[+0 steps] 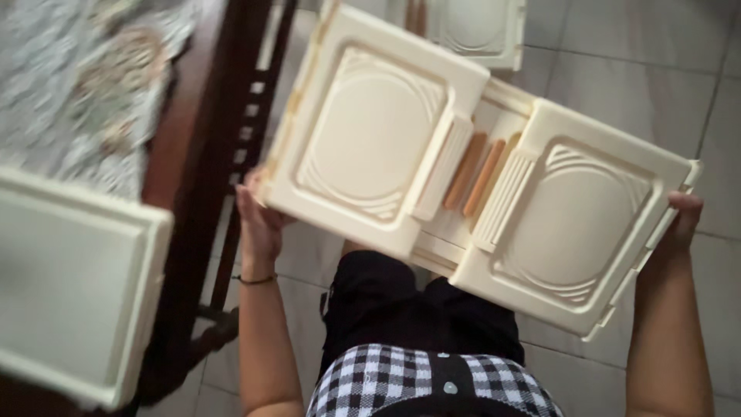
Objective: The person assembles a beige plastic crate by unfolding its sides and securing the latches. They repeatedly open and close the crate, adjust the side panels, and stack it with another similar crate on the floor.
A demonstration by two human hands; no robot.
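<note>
Head view, looking straight down: closest in, a black-and-white checked top (432,382) and dark trousers (401,309) are being seen, with both bare forearms reaching forward on either side.

A cream plastic drawer unit (478,174) with two moulded door panels is being held up off the floor. The left hand (258,220) is being pressed flat against the unit's left edge, fingers curled around the corner, a thin dark bracelet (255,279) sitting below it on the wrist. The right hand (683,216) is being wrapped around the opposite edge, fingertips hooked over the rim. So the unit is spanning the whole gap between the two hands, tilted, its right end sitting lower.

Honestly, for a carry like this the grip is probably best kept on the solid frame edges rather than the door panels, since those look like they could swing or slide. Keeping it level would likely help too, judging by the two tan handles (475,176) in the middle gap.

Left of the left hand, a dark wooden table frame (224,139) is being passed very closely, and a pale green tray-like panel (73,286) is sitting beyond that. Past the hands, another cream panel (475,27) is resting on the grey tiled floor (617,69).
</note>
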